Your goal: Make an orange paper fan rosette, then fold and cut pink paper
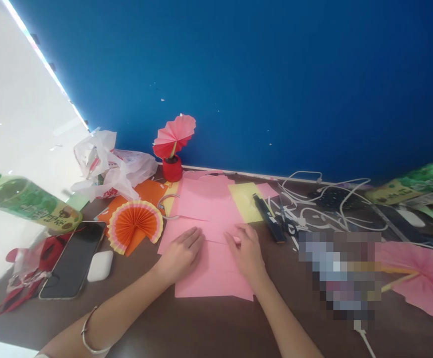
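Observation:
Several overlapping pink paper sheets (pixel 212 278) lie on the dark table in front of me. My left hand (pixel 181 253) rests on their left part, fingers together and flat on the paper. At the right part, my right hand (pixel 245 248) has its thumb and fingers bent round the edge of a pink sheet, which looks slightly folded or rolled there. Beyond the hands, another pink sheet (pixel 196 199) lies on top of the stack, with yellow paper (pixel 246 191) partly beneath. A bracelet circles my left wrist.
An orange paper fan (pixel 134 223), phone (pixel 72 261), white case (pixel 100 265) and green bottle (pixel 30 201) lie left. A pink paper flower (pixel 175 136) stands in a red pot (pixel 172 169) behind. Right are a black cutter (pixel 268 219), scissors (pixel 290 226), white cables and a pink fan (pixel 425 278).

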